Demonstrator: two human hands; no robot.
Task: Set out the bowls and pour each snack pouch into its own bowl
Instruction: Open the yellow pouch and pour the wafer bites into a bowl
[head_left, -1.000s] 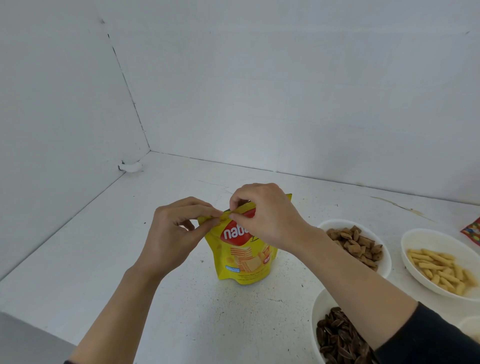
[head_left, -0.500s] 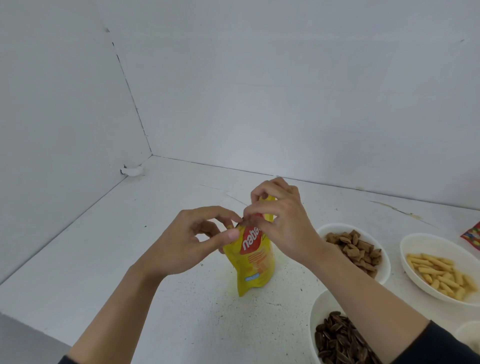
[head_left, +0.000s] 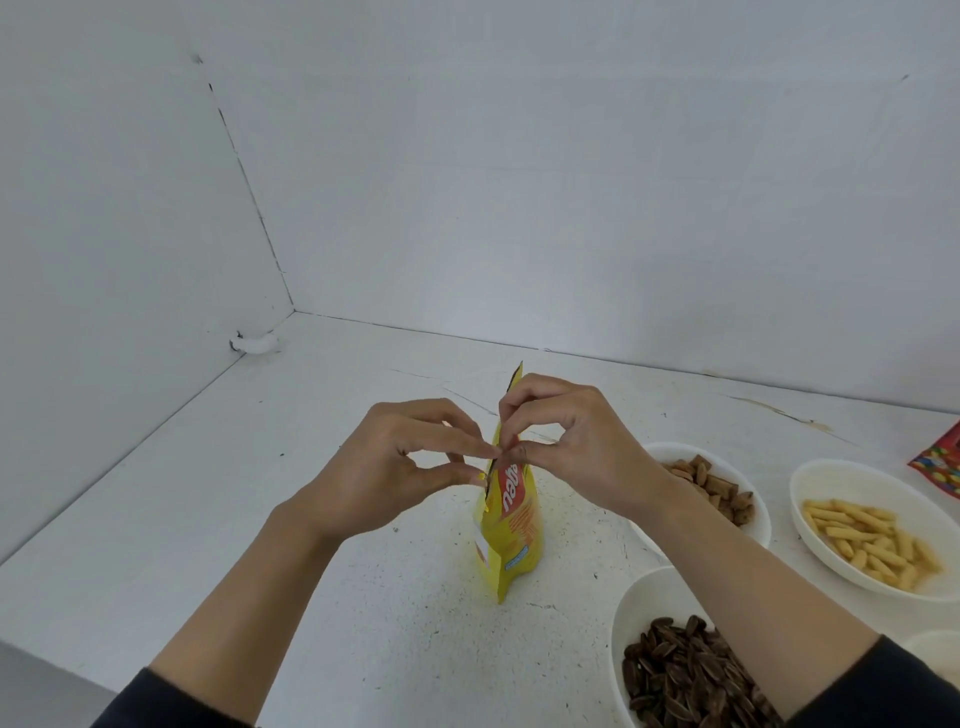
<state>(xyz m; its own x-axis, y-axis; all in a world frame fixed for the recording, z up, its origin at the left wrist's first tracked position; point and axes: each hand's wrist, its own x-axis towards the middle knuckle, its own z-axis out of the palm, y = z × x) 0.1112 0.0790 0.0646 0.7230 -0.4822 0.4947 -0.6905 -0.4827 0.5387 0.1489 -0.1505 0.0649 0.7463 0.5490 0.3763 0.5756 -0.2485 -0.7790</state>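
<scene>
Shift: yellow pouch (head_left: 511, 530) is now standing edge-on to the camera, where its printed face was fronting the camera a second ago.
Left hand (head_left: 395, 467): thumb and forefinger are pinching the near end of the pouch's top seal; the other fingers are curling loosely.
Right hand (head_left: 576, 441): is pinching the same seal from the opposite side, its fingertips meeting those of the left.
Seal axis: is running near-to-far, away from the person, with the hands flanking it left and right.
Pouch position: is standing upright on the table (head_left: 337, 597), left of the seed bowl (head_left: 618, 639) and the brown-snack bowl (head_left: 761, 519), touching neither.
Judgement: opening is likely calling for opposed pulls across that seal.
</scene>
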